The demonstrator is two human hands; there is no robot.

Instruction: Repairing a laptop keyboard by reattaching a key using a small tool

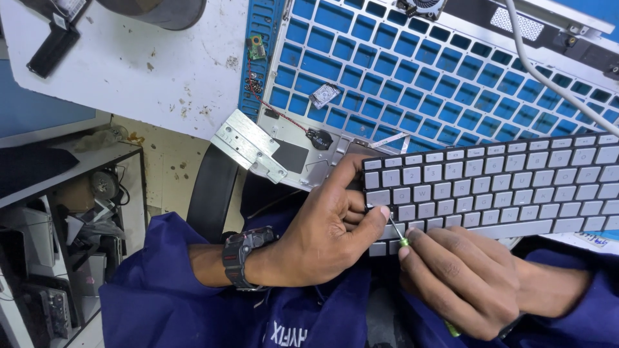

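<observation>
At the keyboard (490,187) edge, left hand (322,225) clamps it; right hand (464,283) pinches a screwdriver (401,238), whose tip could slip and gouge keys.

Bright, even overhead light is illuminating the scene; soft shadows are falling beneath the hands; the shelving at the left is sitting dim; wide-angle distortion is bending the frame edges.

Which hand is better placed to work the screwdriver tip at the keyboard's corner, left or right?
Probably the right hand: it holds the green screwdriver, whose tip meets the keyboard at its lower left corner. The left hand grips that corner, thumb beside the tip, steadying it.
</observation>
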